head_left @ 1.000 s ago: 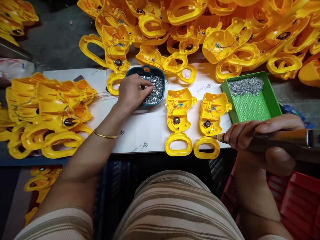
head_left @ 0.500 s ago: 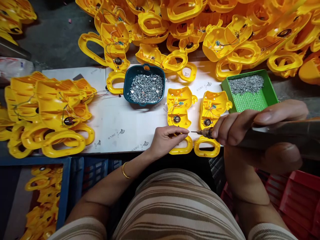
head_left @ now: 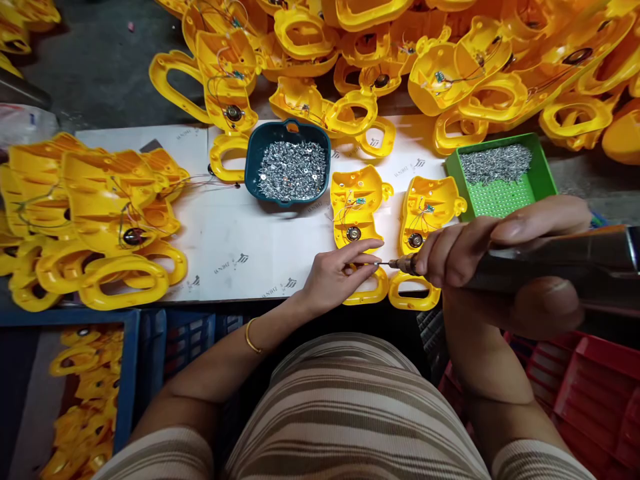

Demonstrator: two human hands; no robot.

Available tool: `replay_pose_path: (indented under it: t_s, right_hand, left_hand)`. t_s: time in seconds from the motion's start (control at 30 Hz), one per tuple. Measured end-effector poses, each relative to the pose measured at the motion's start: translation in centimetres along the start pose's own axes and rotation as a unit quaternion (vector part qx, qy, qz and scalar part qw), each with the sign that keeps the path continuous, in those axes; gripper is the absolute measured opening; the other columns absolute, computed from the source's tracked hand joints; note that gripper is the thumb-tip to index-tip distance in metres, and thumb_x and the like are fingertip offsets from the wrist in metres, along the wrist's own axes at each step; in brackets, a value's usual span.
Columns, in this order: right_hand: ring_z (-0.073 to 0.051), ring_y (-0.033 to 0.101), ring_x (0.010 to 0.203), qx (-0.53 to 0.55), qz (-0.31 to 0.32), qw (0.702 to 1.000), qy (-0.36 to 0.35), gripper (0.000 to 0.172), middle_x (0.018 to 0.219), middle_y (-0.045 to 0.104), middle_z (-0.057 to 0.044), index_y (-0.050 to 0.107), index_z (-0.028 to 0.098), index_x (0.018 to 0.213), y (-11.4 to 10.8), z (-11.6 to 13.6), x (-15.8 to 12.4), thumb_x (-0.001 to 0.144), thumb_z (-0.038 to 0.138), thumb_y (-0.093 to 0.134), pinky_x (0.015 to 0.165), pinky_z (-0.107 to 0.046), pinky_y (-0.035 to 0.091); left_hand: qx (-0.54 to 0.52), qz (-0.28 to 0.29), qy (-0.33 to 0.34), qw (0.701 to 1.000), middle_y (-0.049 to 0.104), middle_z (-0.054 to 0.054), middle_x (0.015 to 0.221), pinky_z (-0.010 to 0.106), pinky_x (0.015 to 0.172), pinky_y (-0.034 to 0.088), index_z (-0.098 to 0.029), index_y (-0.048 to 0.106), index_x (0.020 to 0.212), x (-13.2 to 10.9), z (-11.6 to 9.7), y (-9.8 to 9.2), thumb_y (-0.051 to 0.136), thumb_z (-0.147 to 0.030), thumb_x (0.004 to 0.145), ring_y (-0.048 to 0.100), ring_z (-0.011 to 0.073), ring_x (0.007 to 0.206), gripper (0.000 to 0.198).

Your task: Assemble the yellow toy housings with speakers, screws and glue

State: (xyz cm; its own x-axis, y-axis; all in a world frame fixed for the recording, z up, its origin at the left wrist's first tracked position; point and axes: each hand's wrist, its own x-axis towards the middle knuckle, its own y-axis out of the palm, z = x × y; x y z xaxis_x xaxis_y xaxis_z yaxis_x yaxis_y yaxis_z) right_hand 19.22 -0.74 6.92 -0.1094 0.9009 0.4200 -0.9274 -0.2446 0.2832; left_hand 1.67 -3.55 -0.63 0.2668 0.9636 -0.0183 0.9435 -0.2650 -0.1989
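Note:
My right hand [head_left: 457, 253] is wrapped round an electric screwdriver [head_left: 565, 260], held level with its bit pointing left. At the bit's tip, the thumb and fingers of my left hand [head_left: 337, 273] are pinched together; whatever sits between them is too small to make out. Just beyond my hands lie two open yellow plastic housings, a left one [head_left: 356, 187] and a right one [head_left: 431, 195]. Each has a small green circuit board, thin wires, a round speaker and a looped handle towards me. My left hand partly covers the left housing's handle.
A dark teal bin [head_left: 253, 170] of small metal parts and a green tray [head_left: 543, 177] of screws stand behind. Yellow housings are stacked at left [head_left: 100, 193] and piled at the back [head_left: 300, 40]. Below the table are a blue crate [head_left: 133, 373] and red crates [head_left: 600, 387].
The screwdriver has moved slightly left, so its bit now reaches my left fingertips. My left fingers have shifted round the tip, the index finger lifting. The whole view has shifted a little.

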Motion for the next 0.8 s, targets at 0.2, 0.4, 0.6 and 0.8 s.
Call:
replay_pose_path:
  t_s: [0.2, 0.4, 0.6, 0.8]
  right_hand:
    - [-0.012, 0.052, 0.041, -0.007, 0.001, 1.000, 0.011, 0.020, 0.054, 0.053, 0.007, 0.058, 0.031, 0.092, 0.1, -0.1, 0.0, 0.084, 0.048, 0.064, 0.047, -0.031, 0.048]
    - [-0.014, 0.056, 0.044, 0.028, 0.071, 0.997, 0.028, 0.019, 0.055, 0.055, 0.005, 0.059, 0.029, 0.092, -0.7, -0.3, 0.3, 0.085, 0.044, 0.066, 0.046, -0.030, 0.049]
    - [-0.013, 0.053, 0.041, 0.000, 0.015, 1.000, 0.019, 0.021, 0.053, 0.055, 0.006, 0.063, 0.030, 0.095, -0.2, -0.2, 0.5, 0.082, 0.046, 0.067, 0.043, -0.029, 0.047]
    - [-0.015, 0.048, 0.037, -0.029, -0.005, 0.998, -0.056, 0.018, 0.051, 0.050, 0.006, 0.061, 0.035, 0.093, 0.1, -3.0, 1.8, 0.081, 0.047, 0.065, 0.039, -0.032, 0.047]
  left_hand:
    - [0.027, 0.014, 0.037, 0.999, 0.076, 0.004, 0.100, 0.017, 0.074, 0.059, -0.017, 0.062, 0.123, 0.1, 0.3, 0.1, 0.062, -0.024, 0.089, 0.073, 0.0157, 0.091, 0.035]
    - [0.088, 0.028, 0.113, 0.989, 0.076, 0.004, 0.101, 0.018, 0.081, 0.056, -0.015, 0.059, 0.127, 0.4, 0.2, -0.1, 0.057, -0.020, 0.092, 0.073, 0.0125, 0.088, 0.035]
    - [0.242, -0.046, 0.215, 0.945, 0.072, 0.009, 0.112, 0.028, 0.084, 0.053, -0.017, 0.058, 0.127, -0.3, 0.0, -0.6, 0.064, -0.026, 0.088, 0.068, 0.0173, 0.093, 0.040]
    - [0.404, 0.018, 0.295, 0.866, 0.069, 0.010, 0.119, 0.042, 0.100, 0.038, -0.020, 0.066, 0.116, -2.9, 1.0, -0.4, 0.064, -0.046, 0.084, 0.058, 0.0272, 0.111, 0.041]
